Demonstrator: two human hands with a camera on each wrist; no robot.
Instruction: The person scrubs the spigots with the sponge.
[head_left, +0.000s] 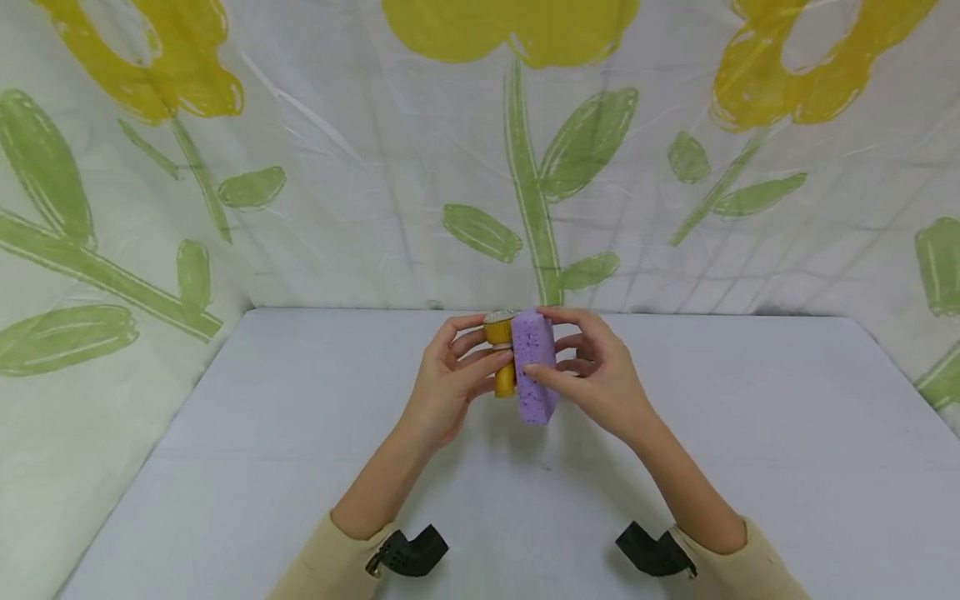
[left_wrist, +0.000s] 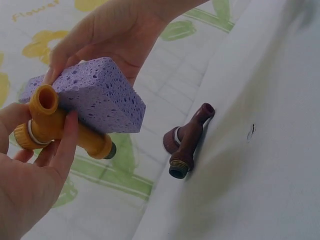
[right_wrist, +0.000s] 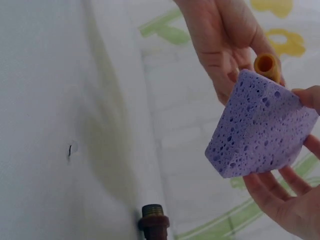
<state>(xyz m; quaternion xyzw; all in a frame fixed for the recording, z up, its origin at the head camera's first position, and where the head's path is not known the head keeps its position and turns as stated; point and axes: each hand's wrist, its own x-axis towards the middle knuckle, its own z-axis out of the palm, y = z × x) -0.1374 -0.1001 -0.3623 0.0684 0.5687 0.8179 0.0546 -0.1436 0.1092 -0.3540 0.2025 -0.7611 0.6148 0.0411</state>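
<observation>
My left hand grips a yellow branched pipe fitting with a ribbed cap, an open round end and a dark tip on the other end. My right hand holds a purple porous sponge block between thumb and fingers. Above the table the sponge is upright against the fitting's side, and in the left wrist view they appear to touch. From the right wrist, the sponge hides most of the fitting; only its open end shows.
A dark brown fitting of similar shape lies on the white table, hidden in the head view. Behind the table hangs a flower-printed sheet. A black wrist mount projects from the left sleeve, another from the right.
</observation>
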